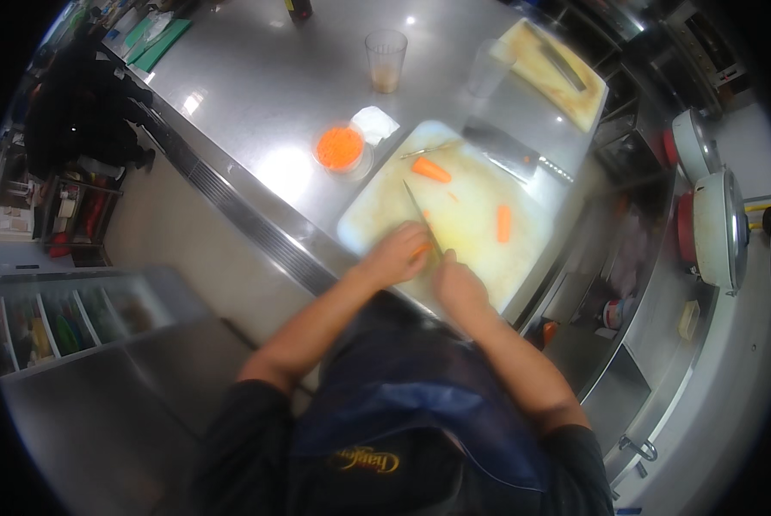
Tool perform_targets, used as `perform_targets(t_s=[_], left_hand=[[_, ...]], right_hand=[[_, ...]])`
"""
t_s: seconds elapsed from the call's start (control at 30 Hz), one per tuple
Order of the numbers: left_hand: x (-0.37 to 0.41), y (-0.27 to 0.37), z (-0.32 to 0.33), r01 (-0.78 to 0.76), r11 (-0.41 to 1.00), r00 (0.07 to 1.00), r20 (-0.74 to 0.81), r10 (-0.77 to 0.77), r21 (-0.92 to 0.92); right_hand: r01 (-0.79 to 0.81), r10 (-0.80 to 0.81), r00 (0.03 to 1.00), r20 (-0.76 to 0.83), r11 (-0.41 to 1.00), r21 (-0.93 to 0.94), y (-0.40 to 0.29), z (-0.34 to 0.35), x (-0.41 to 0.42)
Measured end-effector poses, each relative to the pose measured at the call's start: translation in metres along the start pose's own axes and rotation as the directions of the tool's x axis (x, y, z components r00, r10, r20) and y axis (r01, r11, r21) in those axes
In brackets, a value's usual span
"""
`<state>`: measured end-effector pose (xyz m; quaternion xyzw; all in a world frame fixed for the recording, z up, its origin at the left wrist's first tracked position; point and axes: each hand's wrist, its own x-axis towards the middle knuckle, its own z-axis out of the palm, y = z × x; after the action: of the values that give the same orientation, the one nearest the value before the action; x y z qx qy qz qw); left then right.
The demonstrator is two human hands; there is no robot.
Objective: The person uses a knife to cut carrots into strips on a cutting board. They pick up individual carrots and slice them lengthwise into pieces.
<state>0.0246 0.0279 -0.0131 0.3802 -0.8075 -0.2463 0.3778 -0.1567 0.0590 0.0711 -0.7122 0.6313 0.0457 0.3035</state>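
My right hand grips the handle of a kitchen knife, its blade pointing away from me over a white cutting board. Close against the blade's left side, my left hand holds a piece of carrot, mostly covered by the fingers. Farther up the board lies a carrot chunk, with a thin peeler-like metal tool just beyond it. Another carrot piece rests on the right part of the board. Small orange scraps lie near the blade.
Left of the board stands a clear container of finely cut carrot, beside a crumpled white paper. A cleaver lies along the board's far right edge. Beyond are a clear cup and a second board with a knife. Pots stand right.
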Motion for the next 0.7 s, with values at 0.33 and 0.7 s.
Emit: perform_targets(t_s=[0.33,0.7], left_hand=[[-0.006,-0.003,-0.005,0.039,0.999,0.999,0.016,-0.039,-0.030],[-0.009,-0.005,-0.010,0.076,0.994,0.997,0.030,-0.074,-0.074]], right_hand=[[0.029,-0.025,0.996,0.087,0.999,-0.040,0.004,0.009,-0.016],[0.093,-0.089,0.994,0.056,0.993,-0.071,-0.006,0.003,0.001]])
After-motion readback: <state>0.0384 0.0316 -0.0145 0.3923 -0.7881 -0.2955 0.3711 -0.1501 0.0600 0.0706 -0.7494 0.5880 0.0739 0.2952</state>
